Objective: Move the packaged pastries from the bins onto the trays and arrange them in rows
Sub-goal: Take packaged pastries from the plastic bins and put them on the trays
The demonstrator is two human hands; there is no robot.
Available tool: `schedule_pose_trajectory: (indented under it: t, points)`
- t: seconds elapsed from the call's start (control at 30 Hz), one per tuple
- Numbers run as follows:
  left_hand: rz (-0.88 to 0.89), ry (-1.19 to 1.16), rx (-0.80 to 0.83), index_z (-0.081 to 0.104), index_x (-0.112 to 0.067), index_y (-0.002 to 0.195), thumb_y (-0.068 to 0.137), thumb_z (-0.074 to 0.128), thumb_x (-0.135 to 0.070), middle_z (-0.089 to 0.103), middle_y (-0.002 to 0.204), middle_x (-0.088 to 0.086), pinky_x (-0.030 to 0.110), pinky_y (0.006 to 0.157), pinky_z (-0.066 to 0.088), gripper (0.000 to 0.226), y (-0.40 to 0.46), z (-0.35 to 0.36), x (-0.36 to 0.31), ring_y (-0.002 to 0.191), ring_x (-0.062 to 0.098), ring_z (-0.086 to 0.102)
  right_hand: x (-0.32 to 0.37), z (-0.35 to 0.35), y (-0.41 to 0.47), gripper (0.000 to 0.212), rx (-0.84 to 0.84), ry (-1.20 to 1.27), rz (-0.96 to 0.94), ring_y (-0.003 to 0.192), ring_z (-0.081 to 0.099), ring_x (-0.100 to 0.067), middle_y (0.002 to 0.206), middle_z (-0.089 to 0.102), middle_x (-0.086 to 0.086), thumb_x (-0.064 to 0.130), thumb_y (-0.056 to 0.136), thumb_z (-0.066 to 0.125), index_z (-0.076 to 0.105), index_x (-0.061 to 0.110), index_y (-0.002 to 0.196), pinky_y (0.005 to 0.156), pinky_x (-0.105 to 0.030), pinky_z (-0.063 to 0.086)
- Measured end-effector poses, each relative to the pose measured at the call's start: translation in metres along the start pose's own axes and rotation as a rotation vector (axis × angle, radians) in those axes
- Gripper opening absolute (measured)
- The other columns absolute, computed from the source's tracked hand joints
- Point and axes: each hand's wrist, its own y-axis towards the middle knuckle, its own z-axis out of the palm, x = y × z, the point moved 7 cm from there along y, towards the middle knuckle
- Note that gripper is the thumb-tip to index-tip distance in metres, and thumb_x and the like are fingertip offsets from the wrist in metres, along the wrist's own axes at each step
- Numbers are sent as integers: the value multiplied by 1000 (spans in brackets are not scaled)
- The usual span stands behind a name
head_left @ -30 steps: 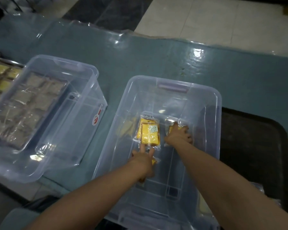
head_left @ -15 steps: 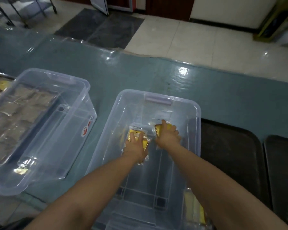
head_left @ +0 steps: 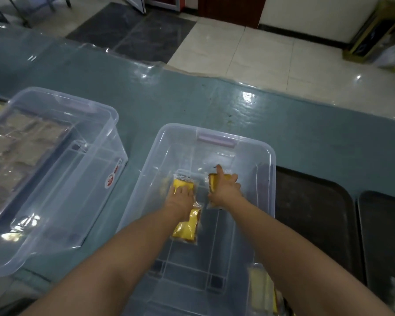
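Note:
A clear plastic bin [head_left: 214, 135] stands in the middle of the counter, and both my hands reach into it. My left hand [head_left: 180, 199] covers the lower half of a yellow packaged pastry [head_left: 183, 183], with its fingers curled onto the wrapper. A second yellow pastry [head_left: 188, 226] lies on the bin floor just under that wrist. My right hand [head_left: 225, 190] grips another wrapped pastry [head_left: 212, 181] across its width, index finger stretched forward. Two dark trays [head_left: 310, 213] [head_left: 383, 226] lie to the right of the bin.
A second clear bin [head_left: 62, 103] stands at the left. Through its wall shows a tray of brown wrapped pastries [head_left: 16, 142]. More wrapped pastries [head_left: 263, 290] sit by the middle bin's near right corner. Tiled floor lies beyond the counter's far edge.
My left hand has moved forward from the near pastry onto the farther yellow one. My right hand has stayed on its pastry. The camera has tilted up, showing more floor and both trays.

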Motion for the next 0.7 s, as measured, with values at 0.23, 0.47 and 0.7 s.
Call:
schedule_pose_trajectory:
  t: [0.23,0.47,0.7]
  points:
    - [-31,-84,69,23,-10,153,86,70,-27,25,153,21,47,110,37,84,-52,53,-1,136,40,37,36,33,13,120,89,64,-52,136,37,-50,154,10,-28,49,76,81,-6,38,157,107,-48,40]
    - [2,-30,147,16,-6,155,96,55,-19,49,144,20,48,108,35,72,-82,65,1,135,40,41,66,76,21,102,127,22,-96,144,32,-40,161,22,-23,46,95,63,-6,7,159,112,-45,34]
    - [1,-59,144,23,-8,153,96,58,-19,55,139,17,44,101,44,68,-91,61,9,124,35,57,75,71,25,110,159,-249,-297,149,22,-37,164,19,-16,53,81,74,7,15,159,116,-53,26]
